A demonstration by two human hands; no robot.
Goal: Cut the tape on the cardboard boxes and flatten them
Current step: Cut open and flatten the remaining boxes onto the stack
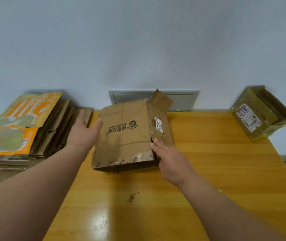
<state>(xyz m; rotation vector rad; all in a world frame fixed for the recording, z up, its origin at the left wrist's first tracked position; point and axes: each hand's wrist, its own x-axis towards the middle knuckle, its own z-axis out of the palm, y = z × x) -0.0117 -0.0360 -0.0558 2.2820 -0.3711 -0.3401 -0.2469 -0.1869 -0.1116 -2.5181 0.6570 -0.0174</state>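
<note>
The left hand is released, fingers straight and spread, its thumb side touching the left edge of a worn brown cardboard box with a dark printed logo. The right hand grasps the box's near right corner, the thumb lying on the top panel's edge while the fingers reach down the right side; how far they curl there is hidden. The box lies on its side near the middle of the orange-yellow wooden desk, partly collapsed, with one end flap sticking up at the far right and a small white label on its right panel. Strips of clear tape show along its near edge. Left of the left hand sits a stack of flattened cardboard sheets topped with orange-and-green printed panels. Well apart at the desk's far right corner stands a smaller open brown box wrapped in yellowish tape with a shipping label. A few brown crumbs lie on the desk nearer the person.
</note>
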